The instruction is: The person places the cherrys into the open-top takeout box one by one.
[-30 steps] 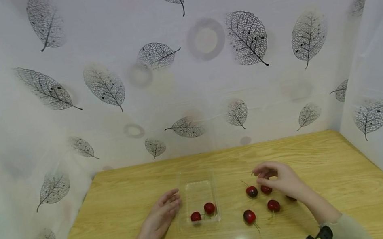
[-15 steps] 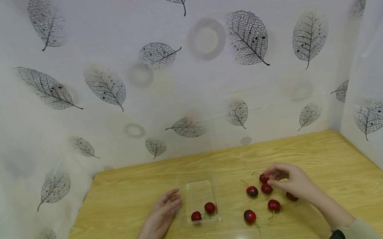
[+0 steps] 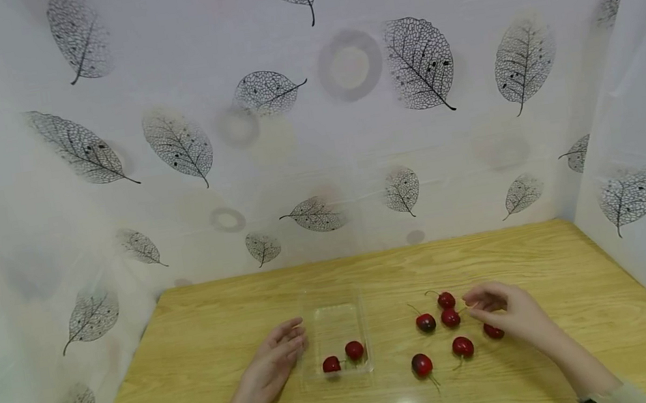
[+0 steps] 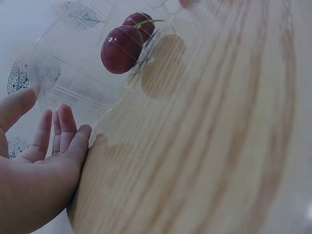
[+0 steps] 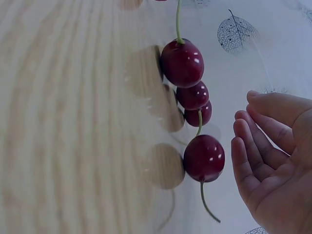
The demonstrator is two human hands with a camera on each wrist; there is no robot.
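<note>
My left hand point(image 3: 275, 358) lies on the table with loosely bent fingers, its fingertips right at the left side of a clear plastic box point(image 3: 334, 311). Inside the box, near its front edge, are two cherries: one dark red cherry point(image 4: 122, 50) with a second cherry point(image 4: 144, 22) partly behind it. My right hand point(image 3: 512, 309) hovers just right of a cluster of loose cherries, nothing between its relaxed fingers. Closest to it are a stemmed cherry point(image 3: 450, 318) and a cherry point(image 3: 493, 330) partly under the palm. The right wrist view shows the hand apart from a cherry point(image 5: 204, 158).
More stemmed cherries lie around: a back cherry point(image 3: 446, 300), a left cherry point(image 3: 425, 323), a front cherry point(image 3: 422, 365) and a cherry point(image 3: 463, 347) beside it. The wooden table point(image 3: 226, 304) ends at a leaf-patterned curtain point(image 3: 347, 150) behind and at the sides.
My right hand has drawn back to the right, away from the back cherries, which now show fully. The left hand and the box have stayed in place.
</note>
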